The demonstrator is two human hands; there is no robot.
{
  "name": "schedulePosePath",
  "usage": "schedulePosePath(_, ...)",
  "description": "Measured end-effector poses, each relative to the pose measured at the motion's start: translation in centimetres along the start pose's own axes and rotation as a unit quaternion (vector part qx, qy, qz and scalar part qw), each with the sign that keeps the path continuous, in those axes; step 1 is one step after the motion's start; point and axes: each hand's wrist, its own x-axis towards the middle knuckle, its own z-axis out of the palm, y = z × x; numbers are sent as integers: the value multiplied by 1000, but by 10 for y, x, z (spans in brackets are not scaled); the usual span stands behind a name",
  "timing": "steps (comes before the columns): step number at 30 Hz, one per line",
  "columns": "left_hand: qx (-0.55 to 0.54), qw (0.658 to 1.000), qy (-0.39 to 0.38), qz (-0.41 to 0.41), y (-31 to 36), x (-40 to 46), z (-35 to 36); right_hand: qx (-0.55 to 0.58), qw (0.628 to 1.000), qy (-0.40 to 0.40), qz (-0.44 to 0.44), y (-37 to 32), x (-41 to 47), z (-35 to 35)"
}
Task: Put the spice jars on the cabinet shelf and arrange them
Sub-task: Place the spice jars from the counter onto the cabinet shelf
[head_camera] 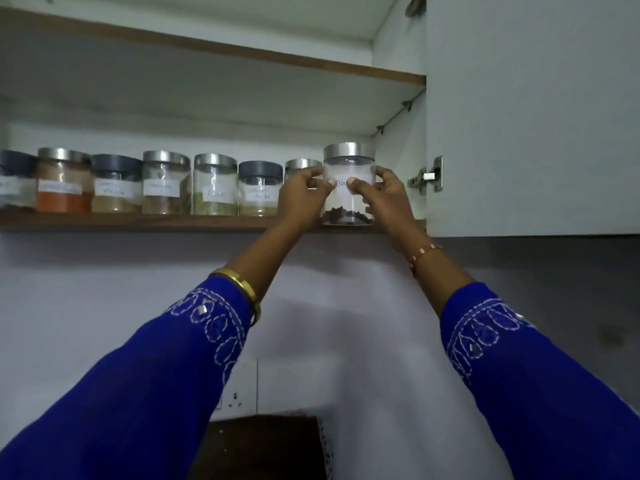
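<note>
A clear spice jar (348,206) with a steel lid, a white label and dark peppercorns at its bottom stands at the right end of the lower cabinet shelf (138,221), at the front edge. My left hand (301,194) grips its left side and my right hand (384,192) grips its right side, thumbs on the label. Several labelled spice jars stand in a row to the left, such as one with red powder (64,181) and one with a dark lid (259,188). Another steel-lidded jar (300,165) is mostly hidden behind my left hand.
The open cabinet door (530,116) stands at the right with its hinge (427,174) close to my right hand. An upper shelf (221,50) runs overhead. Below are a white wall, a wall socket (239,396) and a dark wooden object (263,445).
</note>
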Motion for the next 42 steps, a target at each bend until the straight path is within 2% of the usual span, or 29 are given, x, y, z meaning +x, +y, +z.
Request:
schedulePosePath(5,54,997,-6,48,-10,28,13,-54,998,17,-30,17,41,0)
schedulePosePath(14,105,993,-51,14,-42,50,42,-131,991,-17,-24,54,77,-9)
schedulePosePath(18,231,970,-70,15,-51,53,52,-224,974,-16,-22,70,86,-10)
schedulePosePath(22,293,948,-123,-1,-49,58,55,-309,951,-9,-19,78,90,-6)
schedulePosePath(27,292,940,-172,-29,-41,63,50,-324,946,-14,-6,76,94,-6)
schedulePosePath(42,301,933,-192,-42,-34,59,52,-362,932,-10,16,77,92,-1)
